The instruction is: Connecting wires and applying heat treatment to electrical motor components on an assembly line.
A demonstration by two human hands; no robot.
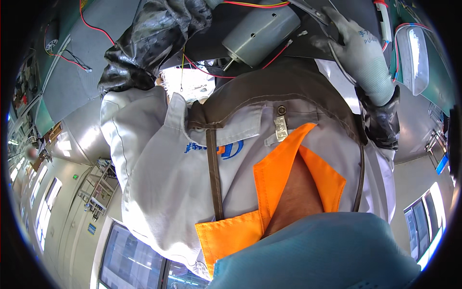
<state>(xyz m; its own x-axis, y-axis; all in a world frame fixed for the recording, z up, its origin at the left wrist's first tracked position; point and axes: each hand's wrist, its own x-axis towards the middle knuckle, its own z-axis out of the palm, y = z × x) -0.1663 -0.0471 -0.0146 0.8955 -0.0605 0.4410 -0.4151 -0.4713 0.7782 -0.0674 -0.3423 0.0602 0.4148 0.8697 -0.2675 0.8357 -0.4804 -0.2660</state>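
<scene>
At the upper right, my right hand (353,43) wears a white-grey glove. Its fingers curl around a grey plier-like tool (340,65), whose slim handles run on both sides of the fingers. The tool's head lies past the top edge. Only a sliver of my gloved left hand (214,3) shows at the top edge, beyond a black sleeve cover; its fingers are cut off. Red and yellow wires (257,4) run from beside it towards the tool. Between my hands lies a grey cylindrical motor (262,36) with its shaft towards me. A red lead with a metal terminal (288,43) lies beside it.
A second motor (52,33) with red and black leads lies at far left. On the right are a white tube-shaped part (383,21) with a red end and a clear plastic tray (418,60). Another small metal terminal (302,33) lies beside the middle motor.
</scene>
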